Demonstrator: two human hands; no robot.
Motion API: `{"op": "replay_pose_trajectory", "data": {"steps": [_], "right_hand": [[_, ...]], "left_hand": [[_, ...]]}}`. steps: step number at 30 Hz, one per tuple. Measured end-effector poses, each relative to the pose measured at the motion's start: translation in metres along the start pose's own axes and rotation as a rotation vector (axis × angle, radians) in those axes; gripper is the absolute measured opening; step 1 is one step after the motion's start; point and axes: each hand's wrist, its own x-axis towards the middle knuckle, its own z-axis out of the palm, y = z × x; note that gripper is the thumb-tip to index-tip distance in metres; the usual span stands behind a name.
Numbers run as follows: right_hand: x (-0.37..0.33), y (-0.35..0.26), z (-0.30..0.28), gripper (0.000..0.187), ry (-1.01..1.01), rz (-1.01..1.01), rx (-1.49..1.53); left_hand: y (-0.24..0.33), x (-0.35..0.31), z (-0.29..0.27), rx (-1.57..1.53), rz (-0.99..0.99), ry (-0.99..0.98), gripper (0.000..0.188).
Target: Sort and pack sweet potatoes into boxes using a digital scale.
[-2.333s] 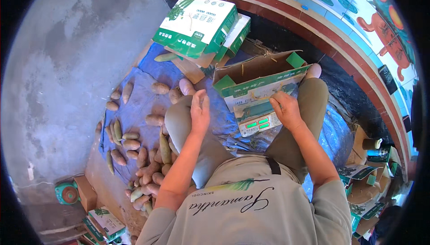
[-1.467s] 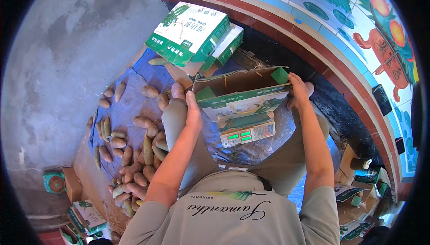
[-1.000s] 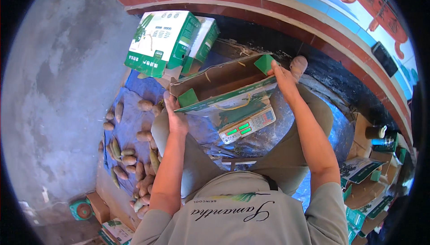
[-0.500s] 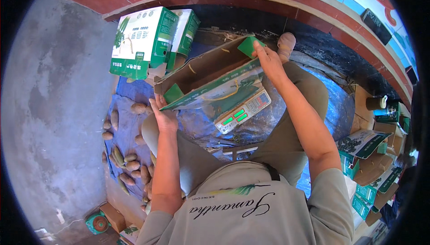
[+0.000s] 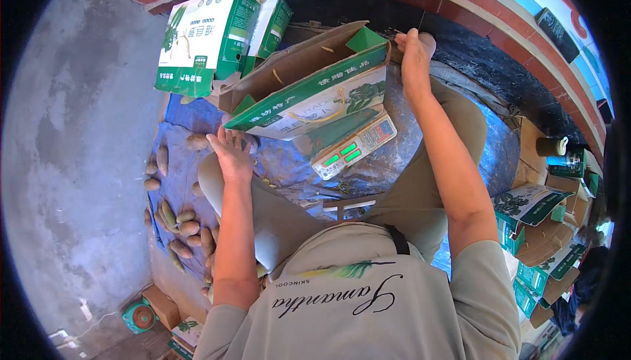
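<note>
An open green-and-white cardboard carton (image 5: 322, 111) with small rope handles rests tilted over the platform of an electronic scale (image 5: 353, 149). The scale's green displays are lit, and its keypad side sticks out toward me. My left hand (image 5: 231, 153) is beside the carton's near left corner with fingers spread; whether the fingertips touch it I cannot tell. Off the carton's right end, my right hand (image 5: 415, 64) is apart from the cardboard, fingers stretched out and holding nothing.
Closed green-and-white cartons (image 5: 197, 41) stand at the far left. Brown and green root vegetables (image 5: 187, 228) lie on a blue tarp (image 5: 276, 169) left of my legs. More opened cartons (image 5: 545, 241) and a dark cup (image 5: 551, 146) are on the right. A wall (image 5: 79, 149) borders the left.
The carton has come down onto the scale, its printed side now turned more toward me. Both hands have let go; the right moved outward and away, the left slipped off the corner.
</note>
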Motion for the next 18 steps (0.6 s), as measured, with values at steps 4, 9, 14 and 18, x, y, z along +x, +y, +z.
{"op": "replay_pose_trajectory", "data": {"steps": [4,9,14,18], "right_hand": [[0.017,0.03,-0.024,0.059,-0.008,-0.014,-0.143],[0.011,0.013,-0.032,0.059,-0.07,0.08,-0.064],[0.005,0.007,-0.018,0.059,-0.144,-0.011,-0.107],[0.003,0.007,-0.018,0.058,-0.152,-0.039,-0.111]], "left_hand": [[0.005,-0.002,-0.008,0.061,0.029,0.024,0.086],[-0.002,-0.004,-0.015,0.108,0.03,-0.027,0.088],[0.003,-0.008,-0.005,0.129,0.074,-0.073,0.089],[-0.001,-0.01,0.005,0.131,0.085,-0.041,0.085]]}}
